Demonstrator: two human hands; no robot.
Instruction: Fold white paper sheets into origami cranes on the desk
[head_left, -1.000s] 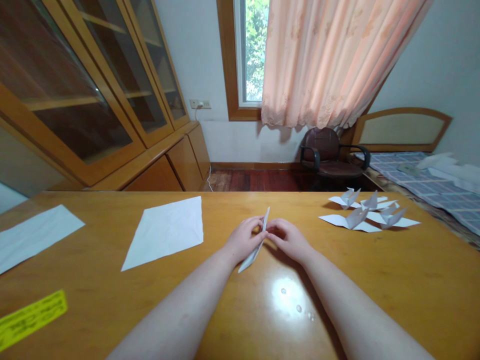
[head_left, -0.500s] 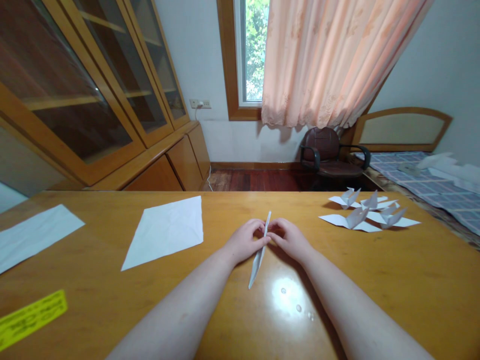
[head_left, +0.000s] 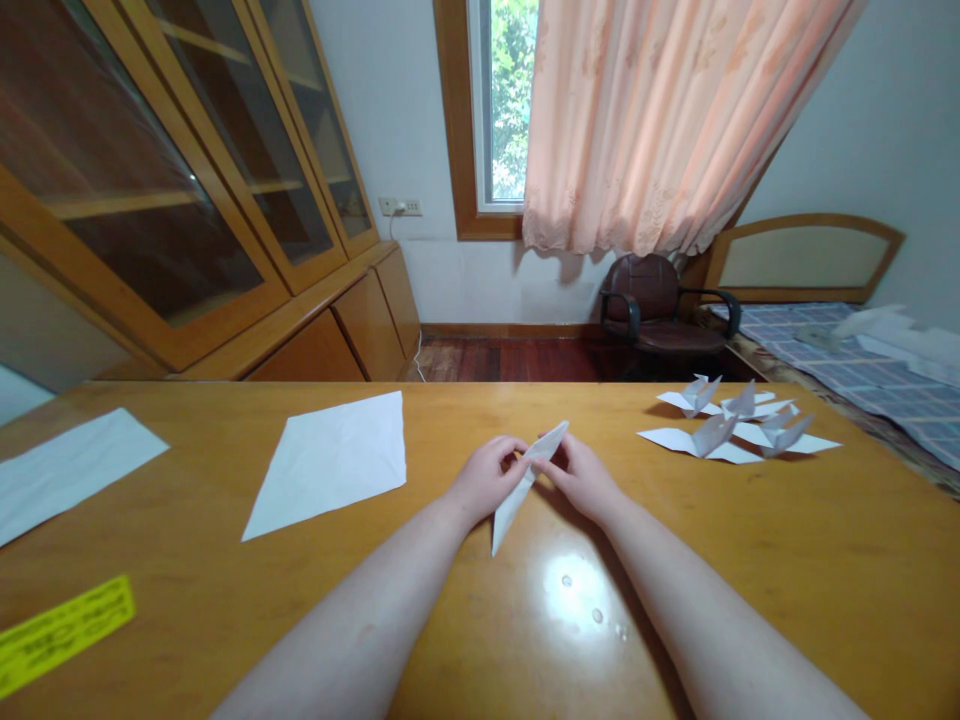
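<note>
White paper, folded into a slim pointed strip, sits between your hands over the glossy yellow-brown wooden tabletop. Your left hand and right hand are both pinching it around the middle, thumbs nearly meeting. Long axis runs diagonally: one sharp tip aims back toward you and slightly left, the other away and right. Can't tell if it's touching the wood, tbh.
</note>
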